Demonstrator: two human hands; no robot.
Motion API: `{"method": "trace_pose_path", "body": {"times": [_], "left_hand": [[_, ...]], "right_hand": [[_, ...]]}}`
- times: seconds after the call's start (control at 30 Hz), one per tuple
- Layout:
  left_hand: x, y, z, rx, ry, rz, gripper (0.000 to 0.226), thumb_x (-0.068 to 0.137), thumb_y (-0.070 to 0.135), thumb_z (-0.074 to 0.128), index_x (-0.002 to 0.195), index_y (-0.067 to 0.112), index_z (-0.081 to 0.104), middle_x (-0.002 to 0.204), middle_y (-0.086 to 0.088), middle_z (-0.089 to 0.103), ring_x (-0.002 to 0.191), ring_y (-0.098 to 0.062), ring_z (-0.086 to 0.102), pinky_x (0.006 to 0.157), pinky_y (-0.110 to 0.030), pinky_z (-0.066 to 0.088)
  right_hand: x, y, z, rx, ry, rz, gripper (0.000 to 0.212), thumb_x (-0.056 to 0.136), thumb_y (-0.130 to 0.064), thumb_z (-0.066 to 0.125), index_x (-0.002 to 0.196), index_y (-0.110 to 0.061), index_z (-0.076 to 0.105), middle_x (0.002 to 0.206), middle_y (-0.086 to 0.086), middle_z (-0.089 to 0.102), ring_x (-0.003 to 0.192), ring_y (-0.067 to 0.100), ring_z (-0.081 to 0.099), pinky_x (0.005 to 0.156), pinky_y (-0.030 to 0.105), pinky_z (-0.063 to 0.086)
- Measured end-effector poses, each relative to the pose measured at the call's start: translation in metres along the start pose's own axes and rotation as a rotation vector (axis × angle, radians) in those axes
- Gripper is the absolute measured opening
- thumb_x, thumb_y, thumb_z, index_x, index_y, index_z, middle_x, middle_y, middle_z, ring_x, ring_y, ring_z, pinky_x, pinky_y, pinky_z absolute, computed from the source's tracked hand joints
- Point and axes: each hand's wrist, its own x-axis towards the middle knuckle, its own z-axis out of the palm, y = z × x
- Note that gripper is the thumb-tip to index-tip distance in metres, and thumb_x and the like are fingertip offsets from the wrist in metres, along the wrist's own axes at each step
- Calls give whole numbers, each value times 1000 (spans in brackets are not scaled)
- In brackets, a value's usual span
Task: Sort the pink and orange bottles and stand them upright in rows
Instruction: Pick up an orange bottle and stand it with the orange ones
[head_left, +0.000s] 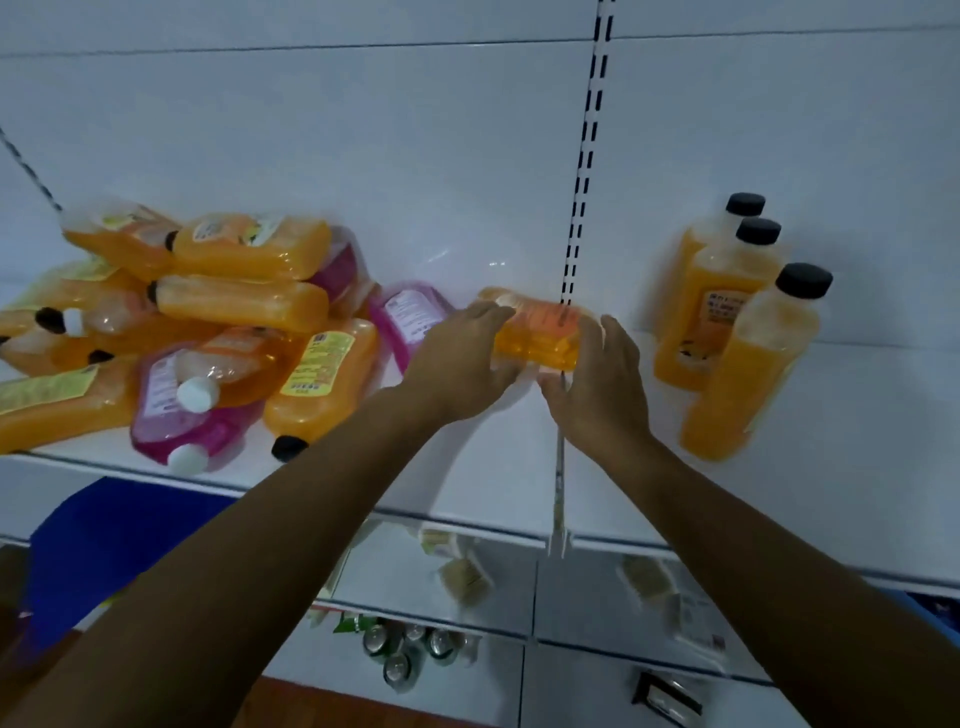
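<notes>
Gripping one lying orange bottle (537, 332), both hands' grips sit between jumbled pile (197, 332) and three upright bottles (737, 322).

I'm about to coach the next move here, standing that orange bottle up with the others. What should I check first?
1. Grip: left hand and right hand both hold the lying orange bottle: ok.
2. Bottle upright: it lies on its side on the shelf: not ok.
3. Cap closed: its cap is hidden by the hands: cannot tell.
4. Target row: three upright orange bottles stand in a row on the right: ok.
5. Free spot: bare shelf shows in front of that row: ok.
6. Sorting done: the pile on the left has pink and orange bottles mixed, lying down: not ok.
</notes>
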Motion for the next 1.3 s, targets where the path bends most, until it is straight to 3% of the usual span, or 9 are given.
{"method": "trace_pose_path", "body": {"times": [0.07, 0.17, 0.3, 0.57, 0.67, 0.87, 1.0, 1.13, 1.3], "left_hand": [[23, -6, 6, 63, 1, 25, 40, 87, 43, 62, 122, 24, 58, 125, 1, 62, 110, -18, 59, 94, -44, 51], [47, -22, 17, 204, -43, -16, 62, 79, 56, 57, 132, 27, 46, 132, 1, 54, 119, -21, 53, 99, -49, 46], [61, -28, 31, 233, -131, -58, 75, 73, 47, 67, 138, 30, 32, 140, -4, 41, 121, -34, 52, 106, -62, 34], [59, -24, 26, 366, -163, 45, 85, 79, 55, 67, 148, 32, 23, 148, -6, 39, 126, -41, 47, 106, -60, 30], [43, -21, 20, 333, -169, 174, 75, 82, 62, 60, 144, 32, 31, 142, -3, 47, 121, -38, 52, 105, -57, 35], [3, -12, -11, 30, -214, 337, 72, 86, 49, 66, 146, 21, 37, 145, -5, 48, 129, -26, 47, 105, -39, 37], [-22, 4, -27, -390, -407, 330, 53, 85, 41, 70, 132, 23, 52, 129, -2, 60, 116, -19, 56, 99, -39, 46], [-43, 22, -23, -695, -567, 260, 46, 88, 33, 66, 131, 30, 50, 124, 3, 63, 111, -10, 61, 86, -24, 53], [-63, 75, 0, -900, -662, 224, 50, 84, 38, 61, 132, 28, 51, 122, 2, 65, 109, -15, 65, 90, -35, 56]], "right_hand": [[16, 5, 4, -2, -18, 22, 79, 83, -39, 71, 145, -18, 26, 151, 13, 26, 139, 31, 23, 107, 45, 39], [30, 15, 11, 1, -84, 45, 90, 80, -45, 73, 148, -21, 19, 154, 13, 21, 141, 32, 21, 108, 46, 35], [40, 23, 17, 77, -125, 59, 90, 79, -40, 76, 147, -22, 20, 145, 10, 32, 126, 29, 41, 95, 38, 44], [9, 4, 5, 147, -70, 206, 86, 74, -55, 75, 142, -22, 33, 128, 9, 47, 112, 26, 52, 90, 35, 50], [-13, -9, -12, 146, -20, 260, 86, 74, -55, 74, 142, -20, 35, 127, 10, 47, 113, 26, 52, 84, 28, 40], [-63, -40, -49, 123, 189, 223, 87, 72, -65, 69, 142, -28, 34, 136, 7, 45, 120, 23, 48, 92, 37, 48], [-89, -48, -76, 265, 291, 194, 85, 73, -50, 78, 142, -25, 35, 127, 3, 46, 111, 15, 49, 90, 32, 48], [-112, -40, -103, 338, 290, 205, 79, 75, -42, 79, 141, -29, 37, 121, -2, 48, 107, 13, 51, 89, 29, 51], [-141, -16, -145, 316, 351, 255, 78, 75, -50, 76, 141, -31, 39, 112, -10, 54, 93, 6, 57, 73, 11, 47]]}}
